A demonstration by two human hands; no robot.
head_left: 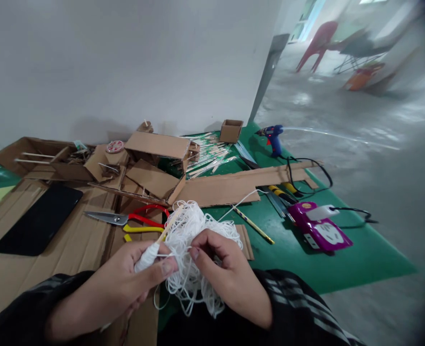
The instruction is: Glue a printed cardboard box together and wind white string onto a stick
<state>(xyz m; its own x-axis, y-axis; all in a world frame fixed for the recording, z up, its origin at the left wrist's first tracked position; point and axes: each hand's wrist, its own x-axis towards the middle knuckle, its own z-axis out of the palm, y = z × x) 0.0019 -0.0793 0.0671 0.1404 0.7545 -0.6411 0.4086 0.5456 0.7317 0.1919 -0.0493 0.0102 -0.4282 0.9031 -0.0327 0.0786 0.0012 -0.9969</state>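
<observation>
My left hand is closed around a wooden stick whose lower part is wrapped in white string. The stick's bare end points up and to the right. My right hand pinches a strand of the string between thumb and forefinger, a little to the right of the stick. Between and behind both hands lies a big loose tangle of white string, with one strand running off to the upper right. Scissors with red and yellow handles lie just beyond my left hand, blades pointing left.
Cardboard boxes stand along the wall, with thin wooden sticks beside them. A black phone rests on cardboard at left. On the green table are a purple power strip, a pencil and a blue glue gun.
</observation>
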